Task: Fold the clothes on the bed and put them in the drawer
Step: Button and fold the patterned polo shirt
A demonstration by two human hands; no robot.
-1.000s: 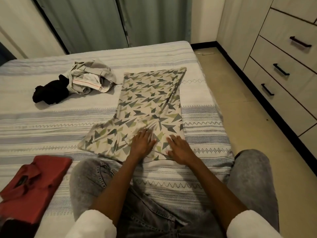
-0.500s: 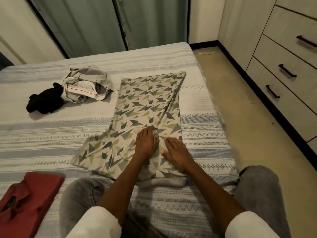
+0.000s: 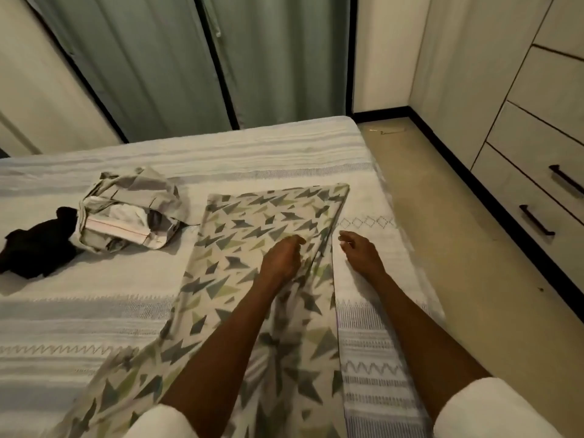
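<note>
where curtains hang, striped bed (image 3: 221, 159), drawers (image 3: 534, 197)

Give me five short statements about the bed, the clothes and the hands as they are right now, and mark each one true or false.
1. The left hand rests on the patterned garment. True.
2. The right hand grips the patterned garment. False: it is over the bedspread, beside the garment's edge, holding nothing.
3. The black garment lies left of the crumpled grey garment. True.
4. A drawer stands open. False: all visible drawers are closed.
5. The grey garment is neatly folded. False: it lies bunched up.
</note>
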